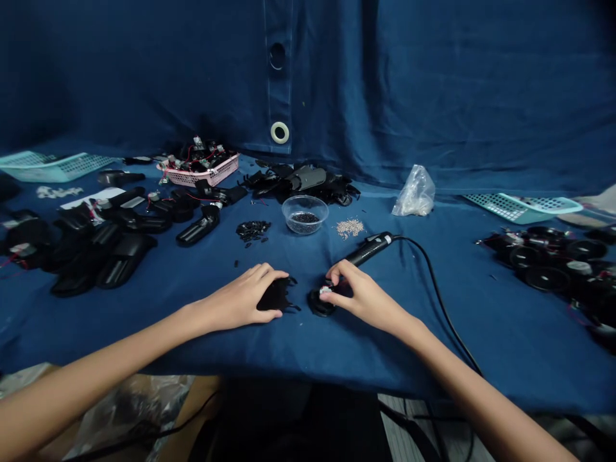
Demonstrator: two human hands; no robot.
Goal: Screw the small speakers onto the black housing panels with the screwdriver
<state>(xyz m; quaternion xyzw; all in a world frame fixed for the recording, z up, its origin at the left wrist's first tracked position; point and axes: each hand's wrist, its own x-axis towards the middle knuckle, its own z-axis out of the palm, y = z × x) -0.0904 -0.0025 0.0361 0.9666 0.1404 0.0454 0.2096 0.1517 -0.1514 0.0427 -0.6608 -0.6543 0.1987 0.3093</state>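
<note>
Near the front of the blue-covered table, my left hand (248,296) grips a black plastic shell piece (275,295) with prongs on its right side. To its right, my right hand (359,294) pinches a small motor (326,291) with a silvery-white top, set on a round black part (319,303). The two black pieces are apart, with a narrow gap between them. Just behind my right hand lies a black electric screwdriver (370,249), its cord running off to the right.
A clear bowl (305,226) of small dark pieces stands between piles of black bits (253,230) and silvery screws (350,228). Black housings (122,256) crowd the left, round black parts (548,263) the right. Behind are a pink basket (212,174) and a plastic bag (416,192).
</note>
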